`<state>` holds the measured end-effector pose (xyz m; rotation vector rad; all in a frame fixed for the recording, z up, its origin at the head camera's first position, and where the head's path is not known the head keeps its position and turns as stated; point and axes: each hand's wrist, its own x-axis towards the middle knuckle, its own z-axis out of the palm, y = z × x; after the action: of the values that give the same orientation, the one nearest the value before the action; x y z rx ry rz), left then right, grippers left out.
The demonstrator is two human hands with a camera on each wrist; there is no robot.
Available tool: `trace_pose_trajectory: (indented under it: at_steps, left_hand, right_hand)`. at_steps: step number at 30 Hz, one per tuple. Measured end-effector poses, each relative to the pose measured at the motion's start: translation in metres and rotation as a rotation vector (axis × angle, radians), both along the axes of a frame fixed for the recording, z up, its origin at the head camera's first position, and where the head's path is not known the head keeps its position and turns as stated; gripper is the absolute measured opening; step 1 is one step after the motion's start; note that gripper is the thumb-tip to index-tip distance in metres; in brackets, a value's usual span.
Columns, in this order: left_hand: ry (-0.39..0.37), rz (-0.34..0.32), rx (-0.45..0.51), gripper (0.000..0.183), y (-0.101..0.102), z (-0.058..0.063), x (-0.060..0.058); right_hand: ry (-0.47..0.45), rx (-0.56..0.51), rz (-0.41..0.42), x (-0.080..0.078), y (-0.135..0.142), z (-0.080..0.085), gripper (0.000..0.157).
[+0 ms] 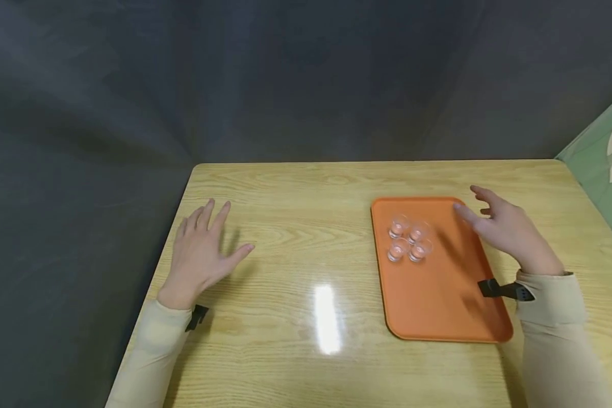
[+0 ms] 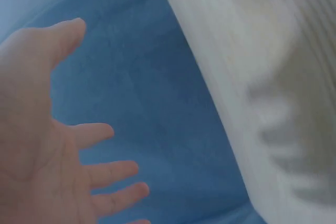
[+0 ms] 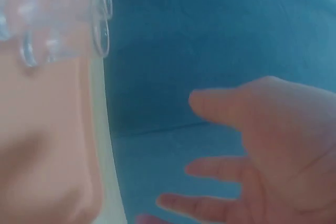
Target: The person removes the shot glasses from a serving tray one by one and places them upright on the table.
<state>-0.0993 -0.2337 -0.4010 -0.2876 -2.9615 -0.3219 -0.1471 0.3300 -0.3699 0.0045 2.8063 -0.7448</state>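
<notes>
Left hand [image 1: 199, 258] hovering over left tabletop [image 1: 296, 226], right hand [image 1: 510, 229] by far-right corner of orange tray [image 1: 433, 300]; fingers standing apart, empty. Four clear cups [image 1: 404, 245] sitting far-left in tray. Step looking idle; taking cup would need right hand lowering leftward.

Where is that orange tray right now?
In the head view, the orange tray lies on the table's right half, under four small clear cups and nearest the right hand.

Right hand [image 3: 286, 150], fingers spread, fills the lower right; upper left, clear cups [image 3: 55, 40] sit on a peach tray [image 3: 47, 103].
</notes>
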Motion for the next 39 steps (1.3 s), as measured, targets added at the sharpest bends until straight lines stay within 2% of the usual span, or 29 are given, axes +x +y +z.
trace_pose_trajectory:
  at_steps: [5,8,12,17,23,26,33,39]
  left_hand:
    - [-0.016,-0.078,0.005,0.094,0.02,-0.008,-0.003]
    - [-0.045,-0.119,0.015,0.088,0.031,-0.013,-0.003]
    - [-0.078,-0.159,0.03,0.079,0.045,-0.018,-0.003]
    - [-0.107,-0.212,0.067,0.067,0.069,-0.023,-0.003]
    - [-0.149,-0.252,0.074,0.058,0.109,-0.033,-0.003]
    - [-0.145,-0.279,0.078,0.056,0.129,-0.038,-0.003]
    - [-0.136,-0.366,0.113,0.052,0.169,-0.043,-0.003]
    - [-0.126,-0.398,0.15,0.051,0.201,-0.042,-0.013]
  right_hand:
    - [0.011,-0.001,-0.053,-0.012,0.006,-0.013,0.089]
    - [0.035,0.002,-0.093,-0.015,0.009,-0.023,0.082]
    - [0.021,0.002,-0.148,-0.018,0.009,-0.036,0.079]
    - [0.015,0.012,-0.18,-0.023,0.007,-0.051,0.07]
    - [0.113,0.004,-0.215,-0.025,0.009,-0.067,0.048]
    - [0.146,0.012,-0.231,-0.027,0.011,-0.071,0.041]
    - [0.109,0.028,-0.25,-0.028,0.01,-0.075,0.042]
    - [0.086,0.053,-0.247,-0.027,0.015,-0.073,0.044]
